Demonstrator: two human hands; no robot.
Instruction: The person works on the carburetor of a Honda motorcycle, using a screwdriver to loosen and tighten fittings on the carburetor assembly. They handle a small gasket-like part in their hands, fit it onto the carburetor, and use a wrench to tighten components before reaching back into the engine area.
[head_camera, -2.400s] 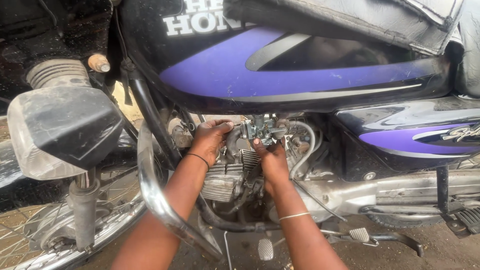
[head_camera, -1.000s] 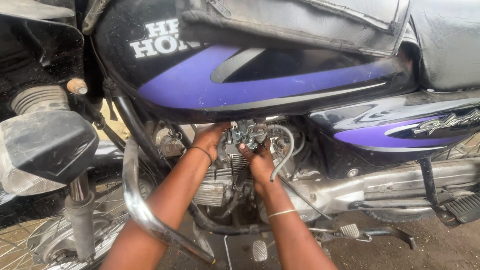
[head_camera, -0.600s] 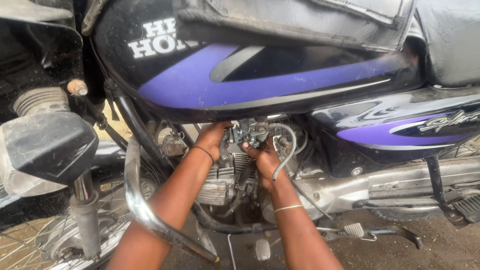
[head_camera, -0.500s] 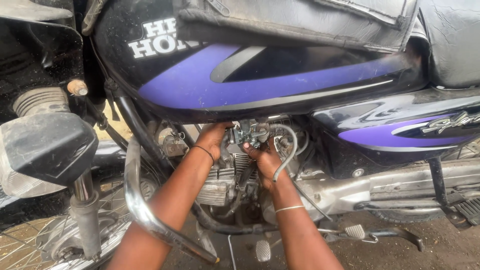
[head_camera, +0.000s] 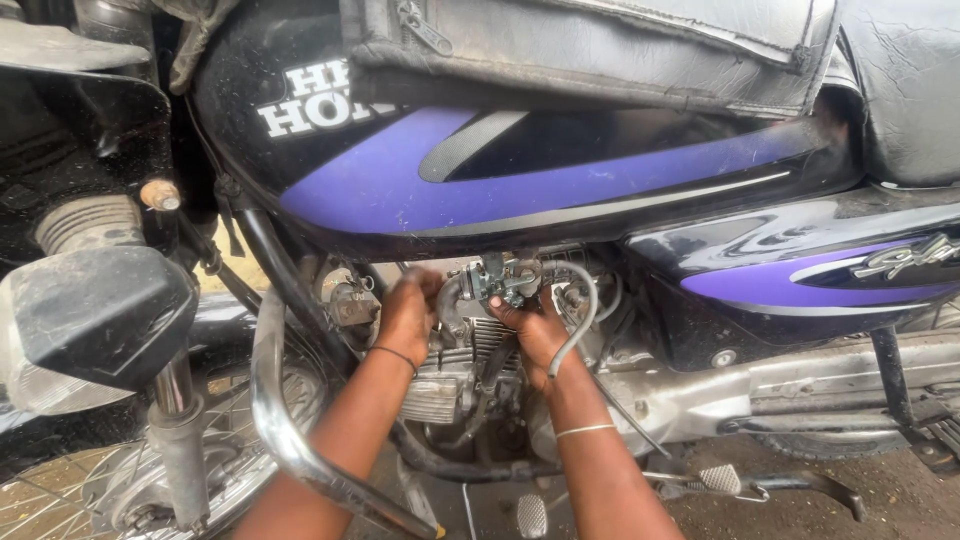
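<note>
Both my hands reach in under the black and purple fuel tank (head_camera: 520, 170) of a motorcycle. My left hand (head_camera: 408, 318) grips the left side of the small metal carburettor (head_camera: 495, 280) above the finned engine (head_camera: 470, 360). My right hand (head_camera: 535, 330) holds the carburettor from below, fingers curled up around it. A grey hose (head_camera: 580, 320) loops down beside my right wrist. How the carburettor meets the engine is hidden behind my fingers.
A chrome crash guard (head_camera: 285, 420) curves across in front of my left forearm. The front fork and spoked wheel (head_camera: 90, 490) stand at the lower left. A footpeg and lever (head_camera: 740, 482) sit at the lower right, above the concrete floor. A black seat cover (head_camera: 600, 50) drapes over the tank.
The view has shifted slightly; both hands stay on the carburettor under the tank, with only small finger movements.
</note>
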